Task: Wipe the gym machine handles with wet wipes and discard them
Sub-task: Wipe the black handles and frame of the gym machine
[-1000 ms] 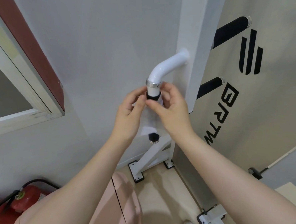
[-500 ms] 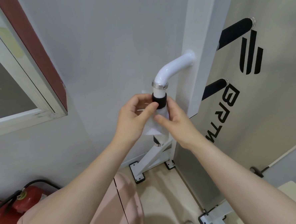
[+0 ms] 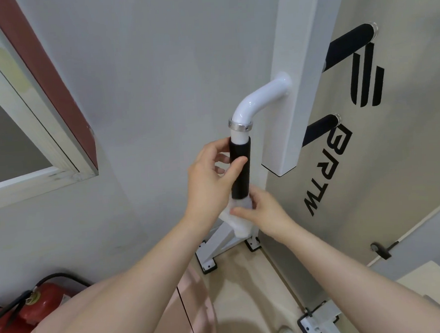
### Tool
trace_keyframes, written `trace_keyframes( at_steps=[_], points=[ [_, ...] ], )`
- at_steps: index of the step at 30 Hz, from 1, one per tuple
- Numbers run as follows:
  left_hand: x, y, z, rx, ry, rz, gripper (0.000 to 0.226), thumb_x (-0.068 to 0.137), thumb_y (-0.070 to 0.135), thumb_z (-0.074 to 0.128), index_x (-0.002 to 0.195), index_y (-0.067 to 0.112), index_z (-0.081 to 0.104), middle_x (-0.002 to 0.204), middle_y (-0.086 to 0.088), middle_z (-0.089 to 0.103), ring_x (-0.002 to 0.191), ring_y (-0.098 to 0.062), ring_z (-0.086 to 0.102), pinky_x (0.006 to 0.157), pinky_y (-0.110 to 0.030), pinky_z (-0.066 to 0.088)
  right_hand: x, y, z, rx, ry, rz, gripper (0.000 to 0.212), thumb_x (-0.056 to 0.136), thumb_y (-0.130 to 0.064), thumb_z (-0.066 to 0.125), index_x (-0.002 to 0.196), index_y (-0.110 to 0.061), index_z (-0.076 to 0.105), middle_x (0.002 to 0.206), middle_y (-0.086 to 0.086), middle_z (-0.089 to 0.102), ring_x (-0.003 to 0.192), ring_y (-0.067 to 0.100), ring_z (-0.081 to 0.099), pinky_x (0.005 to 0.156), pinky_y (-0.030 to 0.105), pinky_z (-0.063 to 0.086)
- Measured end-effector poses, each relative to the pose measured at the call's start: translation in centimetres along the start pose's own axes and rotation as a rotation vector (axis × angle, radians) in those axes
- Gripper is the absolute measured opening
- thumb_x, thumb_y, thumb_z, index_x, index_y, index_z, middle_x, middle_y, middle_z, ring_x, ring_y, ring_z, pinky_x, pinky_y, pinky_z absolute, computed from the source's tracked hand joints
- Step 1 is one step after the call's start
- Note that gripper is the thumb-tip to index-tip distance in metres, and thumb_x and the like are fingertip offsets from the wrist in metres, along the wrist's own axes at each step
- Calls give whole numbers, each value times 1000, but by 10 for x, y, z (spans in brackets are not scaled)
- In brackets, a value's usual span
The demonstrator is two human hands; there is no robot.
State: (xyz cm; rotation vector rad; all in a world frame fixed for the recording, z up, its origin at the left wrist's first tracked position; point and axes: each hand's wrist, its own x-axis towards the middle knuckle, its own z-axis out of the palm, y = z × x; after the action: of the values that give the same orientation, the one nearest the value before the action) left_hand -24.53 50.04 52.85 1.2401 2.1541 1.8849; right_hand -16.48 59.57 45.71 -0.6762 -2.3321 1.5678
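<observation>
The black foam cylindrical handle (image 3: 240, 170) carries the left hand (image 3: 212, 178), its grip curled round it; below the handle, the right hand (image 3: 264, 212) pinches a crumpled white wet wipe (image 3: 239, 220).

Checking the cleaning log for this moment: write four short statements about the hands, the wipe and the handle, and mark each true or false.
1. The wet wipe is at the lower end of the black foam sleeve. True.
2. The right hand holds the wipe. True.
3. The left hand hangs clear of the handle. False: its thumb rests on the sleeve.
4. The fire extinguisher stands at lower right. False: lower left.
</observation>
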Motion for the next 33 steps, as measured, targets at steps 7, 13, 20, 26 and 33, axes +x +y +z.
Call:
trace_keyframes(
  at_steps=[7, 13, 20, 26, 33],
  points=[
    [-7, 2, 6, 218, 136, 236, 64, 81, 10, 63, 135, 21, 30, 135, 2, 40, 122, -16, 43, 105, -29, 34, -9, 15, -50, -14, 137, 54, 13, 90, -13, 54, 85, -15, 65, 81, 6, 64, 74, 18, 57, 67, 30, 43],
    [-11, 6, 44, 803, 44, 906, 66, 68, -10, 65, 126, 12, 43, 145, -12, 25, 137, -26, 21, 114, -36, 17, -11, 22, -118, 313, 507, 297, 25, 82, -1, 48, 87, -12, 69, 90, 13, 70, 82, 33, 66, 71, 41, 56],
    [22, 10, 75, 1261, 36, 770, 70, 81, 12, 60, 142, 5, 27, 150, -13, 16, 139, -27, 17, 114, -38, 7, 24, -17, -159, 40, 859, -150, 29, 96, -9, 34, 115, -13, 55, 102, -5, 58, 93, 11, 52, 76, 10, 41],
    [37, 5, 82, 1430, 42, 754, 87, 76, 50, 58, 143, 4, 25, 151, -11, 14, 140, -26, 15, 114, -39, 6, 50, -1, -143, -679, 184, -502, 47, 98, -29, 19, 138, -16, 41, 143, 2, 45, 141, 18, 24, 118, 37, 5],
    [44, -2, 81, 1473, 76, 787, 91, 73, 43, 69, 144, 7, 24, 151, -9, 16, 141, -27, 12, 115, -38, 7, 70, 26, -195, -660, 334, -422, 48, 89, -5, 29, 133, -11, 48, 139, 4, 48, 138, 26, 30, 110, 30, 18]
  ],
)
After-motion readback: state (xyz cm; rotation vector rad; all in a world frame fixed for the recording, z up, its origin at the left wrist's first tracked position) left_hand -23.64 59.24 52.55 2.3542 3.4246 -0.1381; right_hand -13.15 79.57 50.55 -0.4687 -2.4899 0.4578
